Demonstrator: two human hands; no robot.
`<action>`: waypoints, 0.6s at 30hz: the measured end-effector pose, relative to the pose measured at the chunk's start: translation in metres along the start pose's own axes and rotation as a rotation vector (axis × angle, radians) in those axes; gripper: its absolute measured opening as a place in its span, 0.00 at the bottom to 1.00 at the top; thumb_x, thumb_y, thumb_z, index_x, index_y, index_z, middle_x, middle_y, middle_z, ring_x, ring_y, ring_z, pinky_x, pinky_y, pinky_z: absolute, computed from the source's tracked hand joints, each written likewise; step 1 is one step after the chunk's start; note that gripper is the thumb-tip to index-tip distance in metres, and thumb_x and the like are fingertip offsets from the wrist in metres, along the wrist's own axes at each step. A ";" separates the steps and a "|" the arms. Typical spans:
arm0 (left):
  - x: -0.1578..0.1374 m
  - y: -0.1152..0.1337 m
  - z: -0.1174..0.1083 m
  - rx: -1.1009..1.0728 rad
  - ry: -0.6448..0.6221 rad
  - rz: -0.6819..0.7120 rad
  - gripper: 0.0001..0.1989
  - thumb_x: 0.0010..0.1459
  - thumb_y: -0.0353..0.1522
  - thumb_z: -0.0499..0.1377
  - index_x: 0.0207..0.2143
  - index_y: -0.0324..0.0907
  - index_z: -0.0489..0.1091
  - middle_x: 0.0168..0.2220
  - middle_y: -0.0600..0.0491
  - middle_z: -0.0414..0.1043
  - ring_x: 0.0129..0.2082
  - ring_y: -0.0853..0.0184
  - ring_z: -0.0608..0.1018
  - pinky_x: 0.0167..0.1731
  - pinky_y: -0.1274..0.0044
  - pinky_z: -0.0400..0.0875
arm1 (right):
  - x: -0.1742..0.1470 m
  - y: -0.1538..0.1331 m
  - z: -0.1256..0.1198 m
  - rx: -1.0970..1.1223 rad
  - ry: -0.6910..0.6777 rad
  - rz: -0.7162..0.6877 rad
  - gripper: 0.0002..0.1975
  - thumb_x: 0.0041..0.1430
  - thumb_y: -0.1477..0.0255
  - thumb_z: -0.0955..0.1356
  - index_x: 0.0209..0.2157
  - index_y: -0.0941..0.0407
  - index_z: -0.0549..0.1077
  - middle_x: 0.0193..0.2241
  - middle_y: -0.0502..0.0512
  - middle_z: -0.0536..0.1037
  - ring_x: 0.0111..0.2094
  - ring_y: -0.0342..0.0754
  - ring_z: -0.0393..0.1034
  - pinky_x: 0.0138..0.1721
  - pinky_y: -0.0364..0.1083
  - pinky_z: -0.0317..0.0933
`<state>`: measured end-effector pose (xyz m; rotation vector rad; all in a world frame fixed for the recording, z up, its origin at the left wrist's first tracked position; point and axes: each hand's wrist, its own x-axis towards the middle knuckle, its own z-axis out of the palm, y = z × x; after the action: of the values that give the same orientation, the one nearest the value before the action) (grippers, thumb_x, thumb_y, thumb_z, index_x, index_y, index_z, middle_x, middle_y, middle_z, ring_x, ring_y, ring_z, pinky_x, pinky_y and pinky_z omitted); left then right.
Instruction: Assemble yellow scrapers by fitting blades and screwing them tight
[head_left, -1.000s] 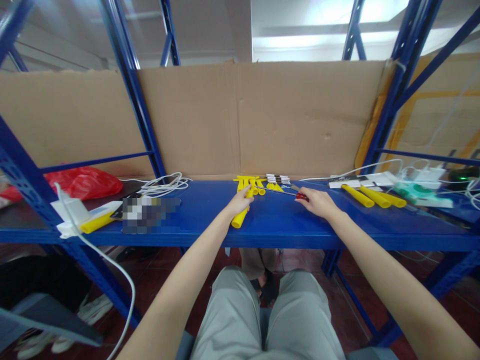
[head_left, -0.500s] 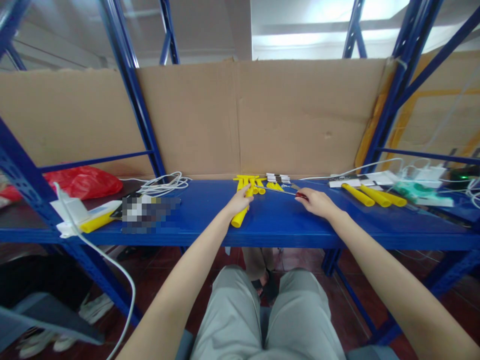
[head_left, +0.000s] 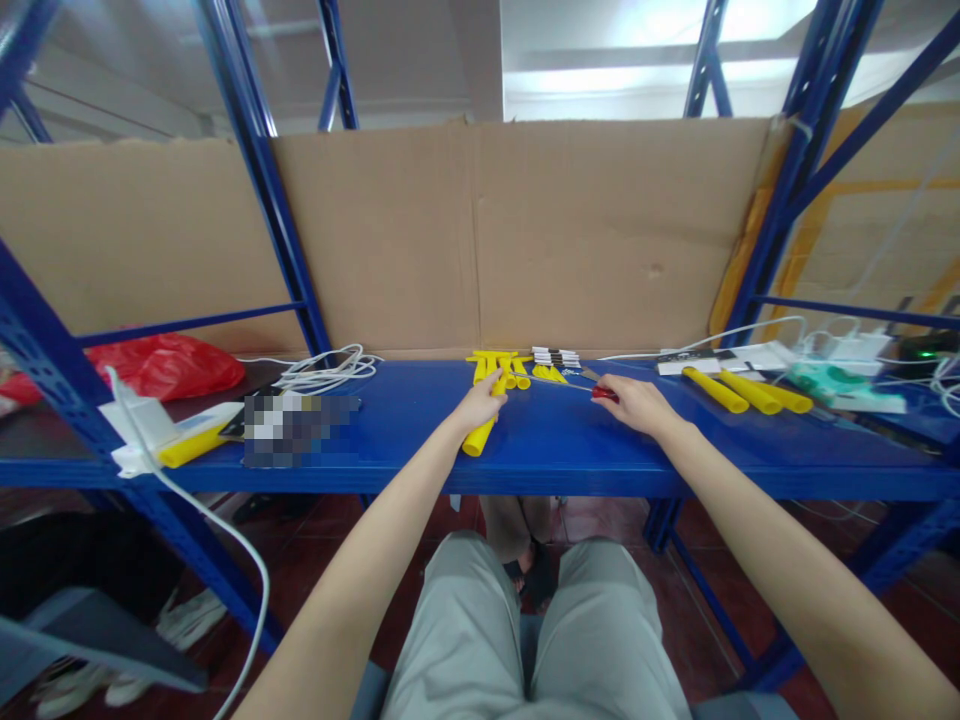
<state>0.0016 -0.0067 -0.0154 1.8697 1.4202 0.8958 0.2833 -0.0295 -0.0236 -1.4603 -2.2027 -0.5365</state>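
My left hand [head_left: 481, 402] is closed around a yellow tube [head_left: 480, 436] that lies slanted on the blue tabletop [head_left: 405, 420]. In my right hand [head_left: 634, 402] is a screwdriver [head_left: 604, 394] with a red handle, its thin metal shaft pointing left. The shaft's tip reaches the far end of the tube, near my left fingers; whether it touches is too small to tell. Just behind stand or lie several yellow T-shaped pieces [head_left: 520, 372]. Beside them are small yellow parts [head_left: 550, 374] and a stack of black-and-white pieces [head_left: 556, 357].
Several yellow tubes [head_left: 753, 394] lie on the right, near a green-and-white item [head_left: 844, 385] and cables. To the left are a coiled white cable [head_left: 330, 370], a red plastic bag [head_left: 165, 365] and another yellow tube [head_left: 193, 445]. A cardboard panel [head_left: 375, 240] closes off the back.
The right hand has turned the screwdriver slightly, so more of its red handle shows. My left hand and the yellow tube stay nearly where they were.
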 end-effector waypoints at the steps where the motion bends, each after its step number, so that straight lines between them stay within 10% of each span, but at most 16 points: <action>1: 0.000 0.000 0.000 0.011 0.001 0.005 0.35 0.59 0.26 0.53 0.67 0.42 0.47 0.42 0.44 0.74 0.19 0.75 0.70 0.21 0.82 0.66 | 0.000 0.000 0.000 -0.003 0.002 -0.011 0.06 0.61 0.68 0.63 0.36 0.54 0.70 0.34 0.56 0.79 0.35 0.51 0.73 0.30 0.44 0.58; 18: 0.001 -0.001 0.000 0.033 0.009 0.003 0.34 0.59 0.26 0.53 0.67 0.42 0.48 0.41 0.45 0.75 0.19 0.75 0.71 0.21 0.83 0.66 | 0.000 -0.001 -0.002 0.012 -0.019 0.007 0.12 0.63 0.67 0.61 0.42 0.55 0.73 0.41 0.58 0.79 0.41 0.53 0.74 0.36 0.46 0.62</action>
<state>0.0018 -0.0053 -0.0159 1.8948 1.4465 0.8876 0.2825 -0.0312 -0.0225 -1.4720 -2.2112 -0.5078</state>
